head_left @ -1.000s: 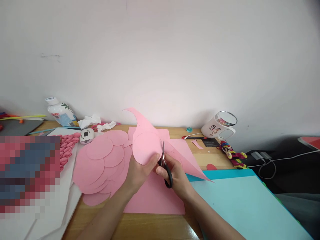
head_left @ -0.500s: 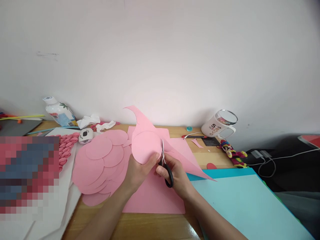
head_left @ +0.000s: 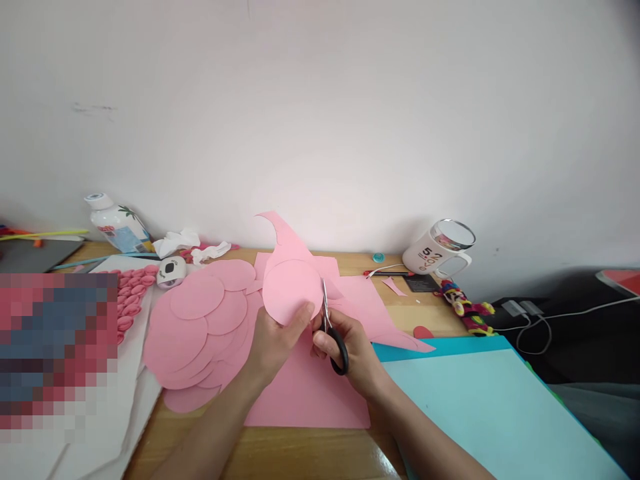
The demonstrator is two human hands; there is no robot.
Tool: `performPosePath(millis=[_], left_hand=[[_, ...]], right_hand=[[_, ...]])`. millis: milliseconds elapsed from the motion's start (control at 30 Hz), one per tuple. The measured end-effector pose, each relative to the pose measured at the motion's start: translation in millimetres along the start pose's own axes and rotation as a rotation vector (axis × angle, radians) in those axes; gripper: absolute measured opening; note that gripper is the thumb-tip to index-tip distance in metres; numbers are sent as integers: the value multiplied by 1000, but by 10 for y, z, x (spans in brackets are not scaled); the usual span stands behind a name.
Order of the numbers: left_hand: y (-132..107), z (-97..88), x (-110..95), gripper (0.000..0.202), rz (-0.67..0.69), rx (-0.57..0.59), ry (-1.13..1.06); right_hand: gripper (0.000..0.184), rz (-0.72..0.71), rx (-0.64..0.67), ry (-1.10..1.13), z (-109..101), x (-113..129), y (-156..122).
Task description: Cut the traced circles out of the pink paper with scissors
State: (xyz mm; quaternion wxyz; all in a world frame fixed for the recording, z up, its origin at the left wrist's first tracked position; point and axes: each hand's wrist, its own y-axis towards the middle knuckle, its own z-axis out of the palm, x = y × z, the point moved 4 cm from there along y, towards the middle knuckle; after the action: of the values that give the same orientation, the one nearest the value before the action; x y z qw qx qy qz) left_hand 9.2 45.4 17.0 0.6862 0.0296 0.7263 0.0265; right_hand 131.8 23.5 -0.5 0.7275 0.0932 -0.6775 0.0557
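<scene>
Between thumb and fingers, my left hand (head_left: 280,333) pinches a round pink paper disc (head_left: 293,290) by its lower edge. Behind the disc stretches a pink paper sheet (head_left: 287,243) with curved cut edges and pointed ends. My right hand (head_left: 350,347) is closed on black-handled scissors (head_left: 339,353), whose blades point up along the disc's right edge. Beneath both hands lie flat pink sheets (head_left: 310,400). To the left of my left hand spreads an overlapping pile of pink paper circles (head_left: 183,333).
At the back left stand a white bottle (head_left: 117,223), crumpled tissues (head_left: 177,241) and a small white device (head_left: 171,272). A white mug (head_left: 435,250) and a small colourful figure (head_left: 465,307) are at the right. Light blue sheets (head_left: 490,407) cover the front right.
The top tip of the pink sheet has shifted slightly right, and its right part hangs differently beside the blades. Both hands stay nearly in place.
</scene>
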Motion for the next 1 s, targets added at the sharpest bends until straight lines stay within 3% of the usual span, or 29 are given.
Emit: performPosePath(millis=[567, 1000], left_hand=[[25, -22, 54, 27, -15, -22, -3], [0, -11, 68, 26, -56, -9, 165]], right_hand=[[30, 3, 15, -22, 15, 8, -8], [30, -47, -23, 31, -25, 44, 23]])
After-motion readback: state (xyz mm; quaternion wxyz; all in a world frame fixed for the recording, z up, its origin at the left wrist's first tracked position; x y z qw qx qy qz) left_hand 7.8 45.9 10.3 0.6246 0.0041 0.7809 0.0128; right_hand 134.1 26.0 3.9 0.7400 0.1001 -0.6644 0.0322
